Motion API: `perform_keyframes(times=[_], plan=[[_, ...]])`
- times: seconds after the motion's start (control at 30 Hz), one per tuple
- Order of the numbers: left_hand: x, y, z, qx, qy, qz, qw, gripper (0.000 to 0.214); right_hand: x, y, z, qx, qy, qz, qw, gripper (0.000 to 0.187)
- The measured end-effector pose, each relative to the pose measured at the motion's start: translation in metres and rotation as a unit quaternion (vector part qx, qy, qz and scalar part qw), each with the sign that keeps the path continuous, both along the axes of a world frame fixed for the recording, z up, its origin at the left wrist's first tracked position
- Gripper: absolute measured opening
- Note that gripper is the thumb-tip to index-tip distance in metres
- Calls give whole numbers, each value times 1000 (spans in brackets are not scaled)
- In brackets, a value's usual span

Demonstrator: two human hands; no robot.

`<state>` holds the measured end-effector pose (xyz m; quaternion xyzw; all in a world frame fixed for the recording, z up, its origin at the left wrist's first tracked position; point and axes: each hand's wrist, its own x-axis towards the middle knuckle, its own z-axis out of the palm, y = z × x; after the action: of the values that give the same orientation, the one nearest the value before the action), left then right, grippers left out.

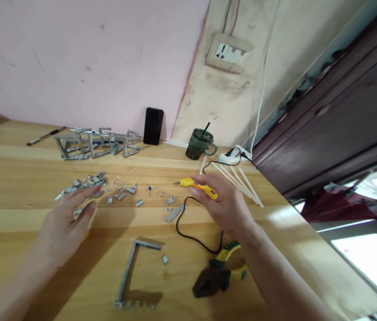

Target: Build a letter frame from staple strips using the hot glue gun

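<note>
My right hand is closed around a yellow hot glue gun, its metal nozzle pointing left over the wooden table. A black cord loops down from near it toward the pliers with yellow and green handles, which lie beside my right forearm. At the left, my left hand has thumb and fingers apart and holds nothing visible; it is over or right beside a pile of small grey pieces, part of which it hides. Nearer me, a grey angular frame lies with a small loose grey piece beside it.
Several assembled grey frames stand along the wall beside a pen. A black phone leans upright there. Farther right are a green mug with a straw, a white power strip and several white sticks.
</note>
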<state>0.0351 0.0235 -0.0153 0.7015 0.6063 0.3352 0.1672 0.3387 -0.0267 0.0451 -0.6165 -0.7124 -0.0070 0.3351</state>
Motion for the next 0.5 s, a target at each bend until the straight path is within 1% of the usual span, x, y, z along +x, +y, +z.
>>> perform_keyframes(times=[0.07, 0.13, 0.23, 0.33, 0.4, 0.5], plan=[[1, 0, -4, -41, -5, 2, 999, 49, 3, 0, -9, -68, -45, -6, 997, 18], [2, -1, -8, -71, -14, 22, 997, 46, 2, -3, -19, -139, -98, 7, 986, 18], [3, -1, -8, -36, -19, 42, 998, 40, -6, -12, -32, -225, -159, 70, 959, 21], [3, 0, -7, -12, -23, 68, 997, 39, -14, -21, -41, -272, -190, 110, 937, 17], [2, 1, -6, -19, -26, 91, 995, 41, -14, -24, -46, -288, -205, 103, 930, 17], [3, 0, -5, -37, -33, 109, 993, 45, -9, -25, -53, -302, -224, 76, 923, 27]])
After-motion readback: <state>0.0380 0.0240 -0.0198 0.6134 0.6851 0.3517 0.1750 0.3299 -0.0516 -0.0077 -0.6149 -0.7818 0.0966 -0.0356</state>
